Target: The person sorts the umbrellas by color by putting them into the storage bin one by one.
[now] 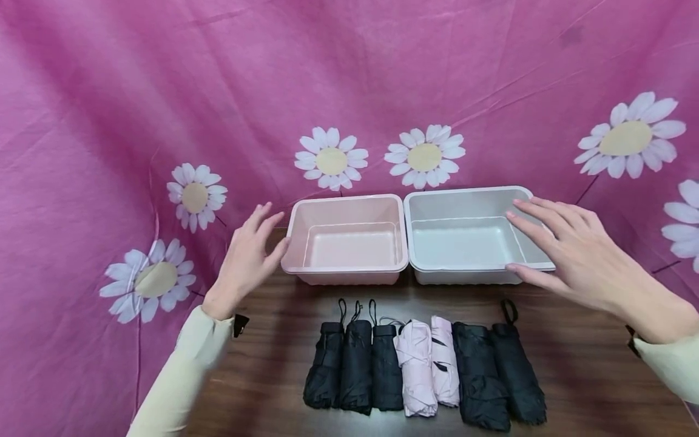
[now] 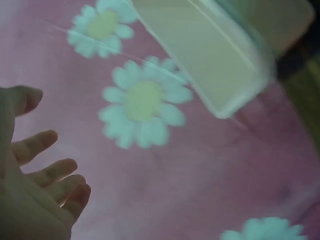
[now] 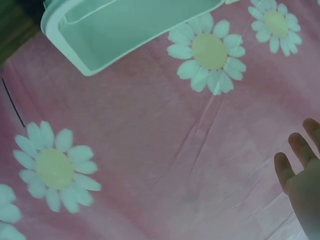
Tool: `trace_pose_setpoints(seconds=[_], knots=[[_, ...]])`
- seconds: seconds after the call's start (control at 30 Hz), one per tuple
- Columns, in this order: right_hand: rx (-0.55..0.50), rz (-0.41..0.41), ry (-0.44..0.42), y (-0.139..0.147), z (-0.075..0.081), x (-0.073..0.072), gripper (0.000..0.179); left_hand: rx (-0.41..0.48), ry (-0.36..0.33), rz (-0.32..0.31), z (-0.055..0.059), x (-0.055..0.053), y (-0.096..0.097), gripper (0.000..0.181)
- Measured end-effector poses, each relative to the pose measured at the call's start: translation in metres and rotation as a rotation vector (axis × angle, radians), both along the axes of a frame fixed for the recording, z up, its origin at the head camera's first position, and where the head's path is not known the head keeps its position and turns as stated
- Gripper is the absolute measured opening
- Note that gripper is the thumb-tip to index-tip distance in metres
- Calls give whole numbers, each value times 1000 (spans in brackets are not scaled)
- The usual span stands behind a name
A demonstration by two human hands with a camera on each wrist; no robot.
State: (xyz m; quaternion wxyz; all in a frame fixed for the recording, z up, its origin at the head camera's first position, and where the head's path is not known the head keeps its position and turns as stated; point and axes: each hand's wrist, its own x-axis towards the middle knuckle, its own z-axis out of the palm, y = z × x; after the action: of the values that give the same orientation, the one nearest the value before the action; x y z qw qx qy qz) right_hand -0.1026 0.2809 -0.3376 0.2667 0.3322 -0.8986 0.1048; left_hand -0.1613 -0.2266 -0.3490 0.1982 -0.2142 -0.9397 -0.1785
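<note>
My left hand (image 1: 247, 258) hovers by the left end of a pink plastic bin (image 1: 349, 268), fingers spread and holding nothing. In the left wrist view that hand (image 2: 45, 175) appears at the lower left with loosely bent fingers. Over the right end of a pale grey bin (image 1: 480, 267) hangs my right hand (image 1: 573, 255), its fingers extended and nothing in them. Folded compact umbrellas lie in a row before the bins: three black ones (image 1: 357, 364) at left, two pale pink ones (image 1: 417, 370) in the middle, two black ones (image 1: 482, 376) at right. Both bins contain nothing visible.
The bins stand side by side at the back of a brown wooden table (image 1: 262, 376). Behind them hangs a magenta cloth (image 1: 349, 73) printed with white daisies, which also runs down the left side. Wrist straps loop from several umbrellas toward the bins.
</note>
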Motion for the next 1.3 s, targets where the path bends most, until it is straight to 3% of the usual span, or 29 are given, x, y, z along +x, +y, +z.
trace_pose_setpoints(seconds=[0.07,0.17,0.33,0.4,0.5,0.6,0.67,0.73,0.93,1.13,1.23,1.3], knots=[[-39,-20,6,3,-4,2,79,73,-19,40,-10,-2,-9,45],[-120,-48,3,9,-14,4,80,193,-108,104,-26,-5,-19,41],[-334,-107,-38,21,-38,12,81,371,-353,261,-57,-10,-26,42],[-442,-141,-63,25,-51,18,73,429,-445,316,-70,-12,-24,45],[-588,-201,-132,27,-76,29,62,592,-581,359,-89,-16,-19,48],[-676,-276,-289,25,-104,40,75,876,-739,375,-104,-20,-17,50],[-680,-333,-421,22,-124,47,77,1058,-830,396,-112,-22,-17,52],[-647,-399,-555,20,-142,55,77,1179,-894,418,-117,-23,-17,52],[-556,-551,-794,14,-184,79,80,1337,-973,403,-124,-17,-17,52],[-587,-624,-1036,17,-205,98,87,1517,-996,359,-130,-13,-12,52],[-579,-630,-1069,16,-211,106,82,1581,-959,334,-136,-12,-8,50],[-568,-613,-1047,14,-215,112,76,1623,-923,330,-140,-11,-4,45]])
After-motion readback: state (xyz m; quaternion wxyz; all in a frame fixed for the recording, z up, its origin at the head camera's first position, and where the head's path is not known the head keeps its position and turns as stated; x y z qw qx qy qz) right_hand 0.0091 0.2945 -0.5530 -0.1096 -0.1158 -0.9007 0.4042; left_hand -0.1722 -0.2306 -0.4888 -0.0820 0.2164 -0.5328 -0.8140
